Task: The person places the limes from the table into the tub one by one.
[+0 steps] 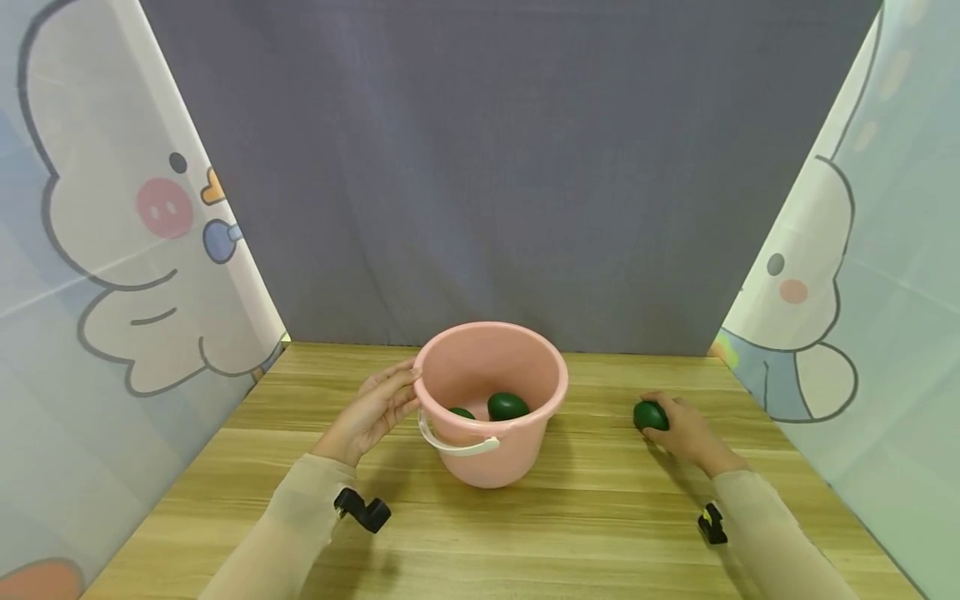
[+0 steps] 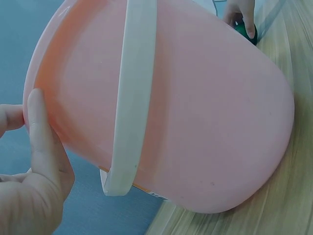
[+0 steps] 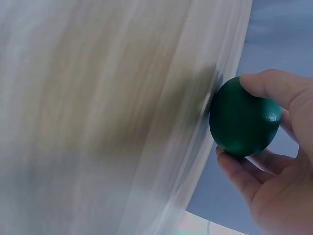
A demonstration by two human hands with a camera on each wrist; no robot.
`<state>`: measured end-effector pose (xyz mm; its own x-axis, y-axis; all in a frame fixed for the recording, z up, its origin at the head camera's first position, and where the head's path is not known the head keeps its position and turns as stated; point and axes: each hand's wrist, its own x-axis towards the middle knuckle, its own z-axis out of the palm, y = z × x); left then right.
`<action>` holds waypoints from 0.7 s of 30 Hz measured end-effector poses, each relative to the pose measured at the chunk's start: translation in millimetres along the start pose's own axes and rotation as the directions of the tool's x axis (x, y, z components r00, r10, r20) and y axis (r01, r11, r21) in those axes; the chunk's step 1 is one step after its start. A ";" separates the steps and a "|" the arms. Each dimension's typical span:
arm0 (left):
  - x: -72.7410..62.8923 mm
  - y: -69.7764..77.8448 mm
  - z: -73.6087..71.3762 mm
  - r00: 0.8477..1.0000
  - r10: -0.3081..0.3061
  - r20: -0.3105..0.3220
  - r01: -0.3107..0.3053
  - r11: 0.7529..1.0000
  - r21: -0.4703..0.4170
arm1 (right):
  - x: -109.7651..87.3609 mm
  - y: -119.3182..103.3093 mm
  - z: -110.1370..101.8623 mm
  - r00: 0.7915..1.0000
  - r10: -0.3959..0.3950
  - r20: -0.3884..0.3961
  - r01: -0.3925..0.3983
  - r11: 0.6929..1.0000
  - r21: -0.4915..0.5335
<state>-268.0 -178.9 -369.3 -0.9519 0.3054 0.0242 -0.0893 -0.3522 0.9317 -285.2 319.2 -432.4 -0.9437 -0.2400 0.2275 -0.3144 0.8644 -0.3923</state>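
A pink bucket [image 1: 487, 454] with a white handle [image 1: 468, 448] stands upright in the middle of the table. My left hand [image 1: 378, 410] pinches its rim on the left side, one finger [image 2: 36, 112] lying along the outer wall in the left wrist view. Inside the bucket are two dark green avocados [image 1: 507, 407], one partly hidden by the front rim. To the right of the bucket, my right hand [image 1: 686, 432] holds another smooth, dark green avocado [image 3: 244, 117] between thumb and fingers, close over the tabletop.
The wooden table [image 1: 600, 533] ends at a dark grey curtain [image 1: 495, 167] behind the bucket. Cartoon-printed sheets [image 1: 97, 275] hang along both sides. A black wrist mount [image 1: 362, 510] sits on each sleeve.
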 end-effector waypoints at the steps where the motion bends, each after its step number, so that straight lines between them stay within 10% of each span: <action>1: 0.0 0.1 0.1 1.000 0.000 0.000 0.000 1.000 0.002 | -0.4 0.5 -0.1 1.000 -0.002 -0.001 0.002 1.000 0.002; 21: -0.6 1.4 1.3 1.000 -0.002 -0.004 0.002 1.000 0.011 | -2.7 0.7 -7.4 0.998 -0.042 -0.039 0.042 0.999 -0.007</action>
<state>-267.1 -178.4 -367.6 -0.9529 0.3027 0.0213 -0.0877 -0.3420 0.9356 -282.0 323.7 -426.7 -0.9248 -0.2592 0.2785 -0.3533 0.8564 -0.3764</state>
